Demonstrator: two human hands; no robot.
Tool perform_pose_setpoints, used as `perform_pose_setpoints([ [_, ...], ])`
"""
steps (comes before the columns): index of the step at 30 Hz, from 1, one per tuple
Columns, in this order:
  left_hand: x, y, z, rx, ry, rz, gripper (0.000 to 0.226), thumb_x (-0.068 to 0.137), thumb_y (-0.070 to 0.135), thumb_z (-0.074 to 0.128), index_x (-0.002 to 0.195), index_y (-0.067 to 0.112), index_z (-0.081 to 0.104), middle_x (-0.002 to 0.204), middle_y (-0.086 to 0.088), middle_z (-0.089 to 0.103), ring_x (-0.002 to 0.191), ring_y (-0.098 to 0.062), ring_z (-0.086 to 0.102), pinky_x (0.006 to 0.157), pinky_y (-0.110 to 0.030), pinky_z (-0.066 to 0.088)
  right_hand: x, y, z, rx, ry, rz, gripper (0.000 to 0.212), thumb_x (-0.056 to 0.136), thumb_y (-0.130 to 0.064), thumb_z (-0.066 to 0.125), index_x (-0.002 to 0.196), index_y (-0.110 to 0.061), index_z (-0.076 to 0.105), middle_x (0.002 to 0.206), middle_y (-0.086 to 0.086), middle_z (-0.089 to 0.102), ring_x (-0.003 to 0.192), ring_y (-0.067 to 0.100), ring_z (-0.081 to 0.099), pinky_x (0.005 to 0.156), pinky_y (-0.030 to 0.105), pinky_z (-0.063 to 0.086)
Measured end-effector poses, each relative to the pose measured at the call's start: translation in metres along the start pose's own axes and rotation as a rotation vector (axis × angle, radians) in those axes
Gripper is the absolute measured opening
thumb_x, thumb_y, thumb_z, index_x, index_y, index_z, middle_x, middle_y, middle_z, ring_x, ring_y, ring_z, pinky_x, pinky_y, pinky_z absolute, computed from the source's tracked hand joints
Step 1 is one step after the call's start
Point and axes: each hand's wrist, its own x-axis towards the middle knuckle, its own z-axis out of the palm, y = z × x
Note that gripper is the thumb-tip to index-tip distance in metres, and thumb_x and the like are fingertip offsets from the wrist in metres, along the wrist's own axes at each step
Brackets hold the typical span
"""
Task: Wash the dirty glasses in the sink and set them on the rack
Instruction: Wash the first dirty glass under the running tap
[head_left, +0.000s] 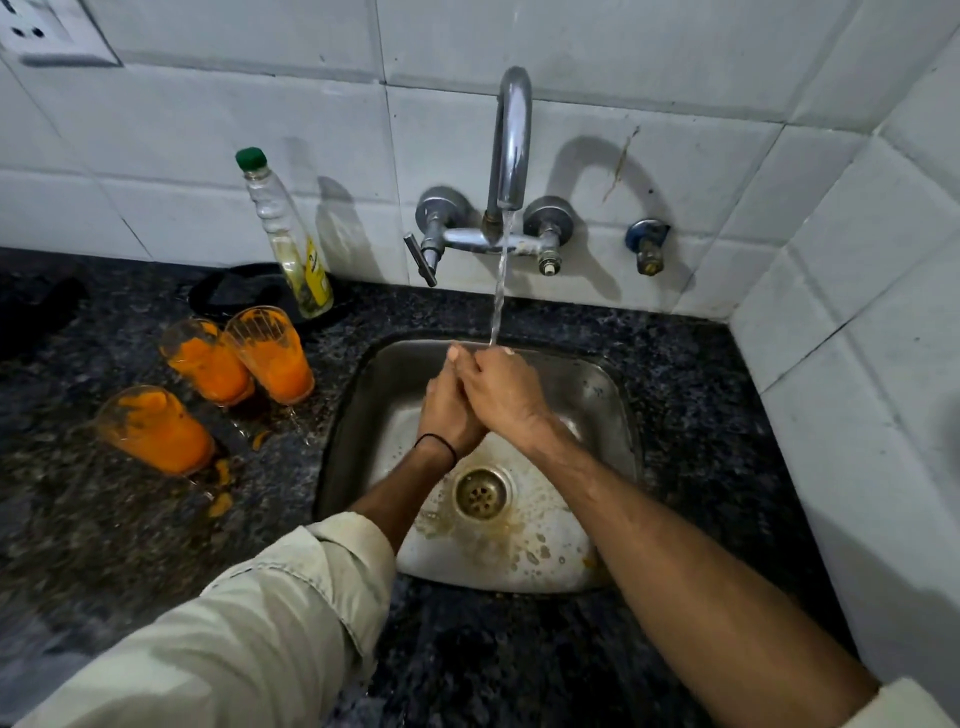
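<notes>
Three glasses smeared with orange residue stand on the dark counter left of the sink: one nearest me (156, 431), one behind it (205, 361), one closest to the sink (272, 353). Over the steel sink (597, 395) my left hand (447, 410) and my right hand (506, 395) are pressed palm to palm under the running water, the right overlapping the left. Neither hand holds a glass. Water falls from the chrome tap (511, 140) onto my fingertips.
A clear bottle with a green cap (291, 244) leans against the tiled wall behind the glasses, on a dark round thing (234, 291). Orange spills (221, 499) lie on the counter. The drain (480, 491) sits mid-basin. A tiled wall closes the right side.
</notes>
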Motion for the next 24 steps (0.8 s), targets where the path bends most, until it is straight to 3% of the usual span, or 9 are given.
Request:
perform_pose_setpoints([
  [4,0.01,-0.018,-0.017,-0.071,-0.149,0.121,0.048,0.066,0.044,0.064,0.11,0.027,0.059,0.092,0.013,0.068,0.094,-0.009,0.064,0.088,-0.033,0.051,-0.022,0.031,-0.011,0.075,-0.24,-0.29,0.016,0.098,-0.027,0.049,0.092,-0.02,0.063,0.094,-0.001,0.062,0.082,0.013,0.058,0.074,0.033,0.046],
  [6,0.013,-0.024,-0.023,-0.098,-0.283,0.16,0.055,0.057,0.036,0.077,0.109,0.03,0.059,0.092,0.008,0.069,0.085,-0.007,0.065,0.077,-0.031,0.053,-0.016,0.046,-0.032,-0.277,-0.371,-0.518,0.022,0.092,-0.025,0.051,0.109,-0.025,0.065,0.112,-0.001,0.065,0.101,0.016,0.06,0.099,0.041,0.044],
  [8,0.014,-0.025,-0.02,-0.088,-0.384,0.194,0.068,0.054,0.015,0.085,0.114,0.034,0.059,0.098,0.005,0.069,0.087,-0.011,0.066,0.077,-0.03,0.055,-0.007,0.048,-0.049,-0.658,-0.476,-0.66,0.037,0.087,-0.01,0.056,0.121,-0.024,0.061,0.128,0.0,0.06,0.12,0.019,0.052,0.117,0.042,0.025],
  [12,0.018,-0.02,-0.015,-0.003,-0.39,0.22,0.077,0.054,0.006,0.087,0.122,0.029,0.059,0.11,0.007,0.069,0.101,-0.008,0.066,0.087,-0.03,0.055,-0.003,0.03,-0.036,-0.75,-0.483,-0.477,0.03,0.088,-0.014,0.06,0.118,-0.013,0.059,0.124,0.007,0.058,0.116,0.026,0.056,0.096,0.035,0.045],
  [14,0.023,-0.023,-0.02,0.032,-0.4,0.242,0.068,0.057,0.014,0.087,0.117,0.028,0.059,0.11,0.008,0.068,0.104,-0.008,0.065,0.091,-0.036,0.054,-0.006,0.026,-0.021,-0.573,-0.456,-0.369,0.028,0.088,-0.013,0.059,0.116,-0.017,0.062,0.124,0.006,0.057,0.115,0.028,0.056,0.095,0.043,0.049],
  [16,0.025,-0.023,-0.027,0.091,-0.398,0.225,0.06,0.059,0.014,0.086,0.111,0.027,0.059,0.105,0.008,0.067,0.099,-0.007,0.064,0.088,-0.038,0.055,-0.009,0.027,-0.01,-0.15,-0.406,-0.265,0.02,0.086,-0.001,0.057,0.1,-0.012,0.065,0.114,0.007,0.061,0.108,0.026,0.059,0.094,0.047,0.051],
  [19,0.027,-0.019,-0.034,0.21,-0.361,0.146,0.063,0.055,0.021,0.085,0.109,0.034,0.055,0.101,0.008,0.067,0.093,-0.013,0.065,0.085,-0.043,0.056,-0.021,0.032,0.006,0.428,-0.218,-0.135,0.03,0.082,0.008,0.052,0.082,-0.014,0.072,0.091,0.003,0.068,0.087,0.014,0.065,0.074,0.027,0.054],
  [22,0.026,-0.001,-0.033,0.65,-0.455,0.152,0.059,0.058,0.032,0.084,0.108,0.039,0.053,0.102,0.006,0.067,0.092,-0.019,0.065,0.077,-0.035,0.052,-0.037,0.029,0.028,0.968,-0.053,0.17,0.011,0.078,-0.012,0.056,0.072,-0.014,0.065,0.075,0.002,0.062,0.072,0.012,0.056,0.064,0.028,0.044],
  [24,0.025,0.012,-0.028,0.98,-0.515,0.146,0.06,0.062,0.033,0.085,0.115,0.035,0.057,0.107,0.002,0.067,0.098,-0.021,0.065,0.074,-0.034,0.047,-0.034,0.026,0.043,1.204,-0.007,0.516,0.031,0.081,-0.034,0.057,0.086,-0.008,0.072,0.084,0.008,0.071,0.077,0.02,0.064,0.064,0.034,0.048],
])
